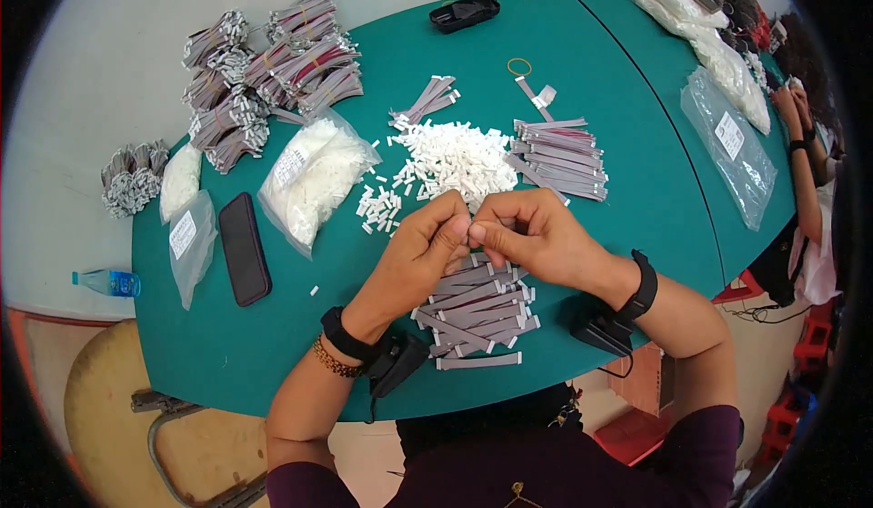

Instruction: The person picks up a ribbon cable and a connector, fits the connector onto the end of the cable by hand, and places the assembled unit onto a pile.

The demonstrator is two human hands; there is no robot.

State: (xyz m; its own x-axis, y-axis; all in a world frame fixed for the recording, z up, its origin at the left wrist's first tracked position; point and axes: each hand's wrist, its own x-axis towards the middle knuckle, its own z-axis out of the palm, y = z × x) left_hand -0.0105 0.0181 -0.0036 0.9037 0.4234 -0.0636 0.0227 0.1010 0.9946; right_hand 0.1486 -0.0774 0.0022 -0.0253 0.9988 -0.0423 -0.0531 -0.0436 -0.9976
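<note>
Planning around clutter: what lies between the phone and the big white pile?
The head view shows a clear bag of white pieces, then scattered white pieces.

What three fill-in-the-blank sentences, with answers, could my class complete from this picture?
1. The heap of small pieces beyond the left hand and right hand is coloured ____.
2. The dark phone lies on the picture's ____ side.
3. Black bands circle both of the person's ____.

Missing words: white; left; wrists.
</note>
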